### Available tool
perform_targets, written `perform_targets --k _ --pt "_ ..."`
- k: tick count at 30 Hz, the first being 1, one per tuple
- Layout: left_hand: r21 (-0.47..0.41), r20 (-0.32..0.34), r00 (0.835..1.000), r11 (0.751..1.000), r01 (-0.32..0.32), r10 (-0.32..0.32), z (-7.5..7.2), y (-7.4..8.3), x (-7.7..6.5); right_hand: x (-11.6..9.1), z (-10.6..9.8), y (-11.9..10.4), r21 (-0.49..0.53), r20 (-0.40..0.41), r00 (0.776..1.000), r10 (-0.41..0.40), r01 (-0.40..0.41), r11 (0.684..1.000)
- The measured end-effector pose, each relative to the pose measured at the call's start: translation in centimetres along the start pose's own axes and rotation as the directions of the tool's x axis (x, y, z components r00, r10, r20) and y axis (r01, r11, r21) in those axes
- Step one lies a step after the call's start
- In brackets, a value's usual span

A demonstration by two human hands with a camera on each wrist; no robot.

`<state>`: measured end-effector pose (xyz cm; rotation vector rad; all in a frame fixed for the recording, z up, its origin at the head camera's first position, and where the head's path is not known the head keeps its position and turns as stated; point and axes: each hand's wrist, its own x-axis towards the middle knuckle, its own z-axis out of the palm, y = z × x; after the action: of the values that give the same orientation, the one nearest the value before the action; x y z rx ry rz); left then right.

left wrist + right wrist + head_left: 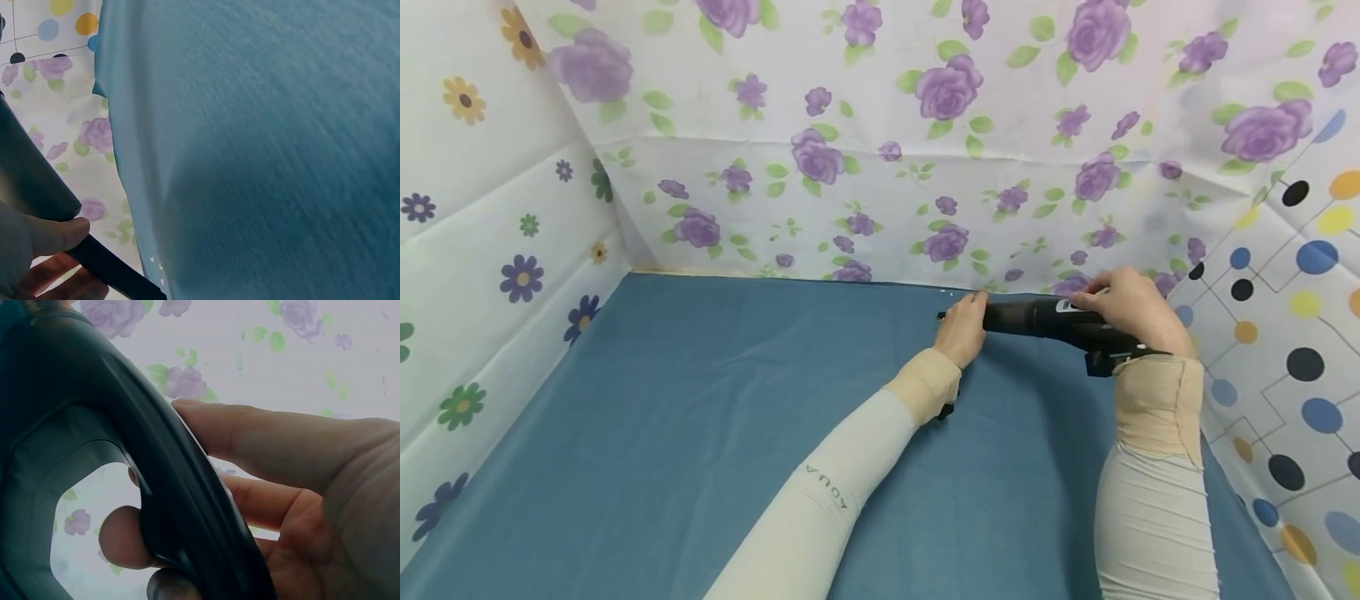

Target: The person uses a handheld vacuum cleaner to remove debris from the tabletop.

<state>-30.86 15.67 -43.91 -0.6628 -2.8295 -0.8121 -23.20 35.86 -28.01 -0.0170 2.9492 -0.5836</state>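
Note:
A black handheld vacuum cleaner (pixel 1018 318) lies level across both hands, close over the far edge of the blue cloth. My left hand (pixel 961 329) grips its front end, thumb and fingers around the narrow nozzle (pixel 119 270). The nozzle's tip points left, near a few small white bits (pixel 156 261) at the cloth's edge. On the right, my right hand (pixel 1138 312) holds the looped handle (pixel 169 462). In the right wrist view fingers reach through the loop, and the thumb (pixel 244 428) lies along its outer side.
Blue cloth (pixel 662 417) covers the table. A white sheet with purple flowers (pixel 880 183) stands right behind it. Side sheets rise at the left (pixel 490 333) and at the right (pixel 1292 400), the latter dotted.

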Motion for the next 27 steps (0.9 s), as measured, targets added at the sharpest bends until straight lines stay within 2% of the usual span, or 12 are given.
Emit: perform_targets --k 8,14,21,27 --pt "0.042 0.004 1.0 0.999 0.012 -0.012 0.3 0.2 0.1 0.2 0.1 0.5 -0.008 0.014 1.0 -0.005 0.005 1.0" --pt "0.038 0.014 1.0 0.999 0.01 -0.01 0.4 -0.1 0.4 0.5 0.1 0.6 -0.004 0.012 1.0 -0.013 0.013 1.0" --pt "0.049 0.004 0.999 0.998 0.041 -0.041 0.5 -0.5 0.9 0.6 0.6 0.3 0.014 0.011 1.0 0.003 -0.003 1.0" --pt "0.041 0.018 0.999 0.999 0.033 -0.033 0.5 -0.3 1.0 0.7 0.5 0.5 0.014 -0.001 1.0 -0.003 0.003 1.0"
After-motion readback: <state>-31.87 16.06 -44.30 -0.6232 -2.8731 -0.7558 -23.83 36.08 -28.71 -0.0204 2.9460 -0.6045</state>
